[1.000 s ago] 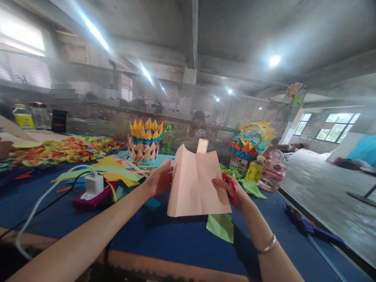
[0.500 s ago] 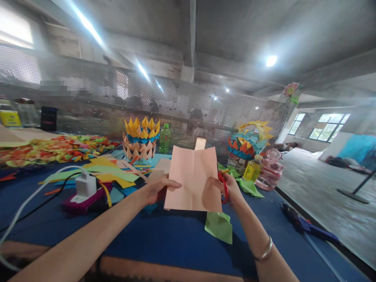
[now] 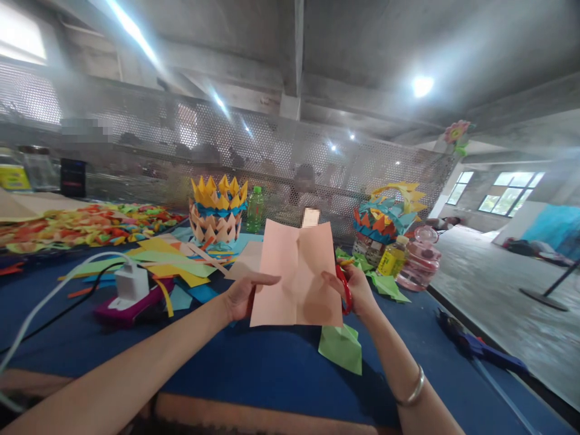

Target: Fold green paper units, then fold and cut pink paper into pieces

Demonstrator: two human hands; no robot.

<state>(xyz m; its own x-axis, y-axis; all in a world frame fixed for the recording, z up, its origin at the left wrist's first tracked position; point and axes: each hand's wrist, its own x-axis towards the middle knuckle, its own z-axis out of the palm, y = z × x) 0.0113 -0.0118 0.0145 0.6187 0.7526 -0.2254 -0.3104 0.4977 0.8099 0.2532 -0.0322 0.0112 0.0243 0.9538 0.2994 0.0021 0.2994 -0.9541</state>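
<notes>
A pink sheet of paper [image 3: 290, 278] with a vertical crease down its middle is held up over the blue table. My left hand [image 3: 244, 293] pinches its left edge, thumb on the near face. At the right edge, my right hand [image 3: 353, 290] grips the sheet and also has red-handled scissors [image 3: 347, 291] around its fingers; the blades are hidden. Beneath the sheet's lower right corner lies a creased green paper piece [image 3: 342, 349].
Colored paper strips [image 3: 172, 261], a power strip [image 3: 131, 305] with a white charger, and a folded-paper basket [image 3: 217, 214] are on the left. Another paper basket [image 3: 385, 214], bottles and a glue gun [image 3: 480, 347] stand or lie on the right.
The paper's halves are bent slightly more along the crease, and its lower left corner has shifted a little left. Both hands keep their hold. The view has shifted slightly.
</notes>
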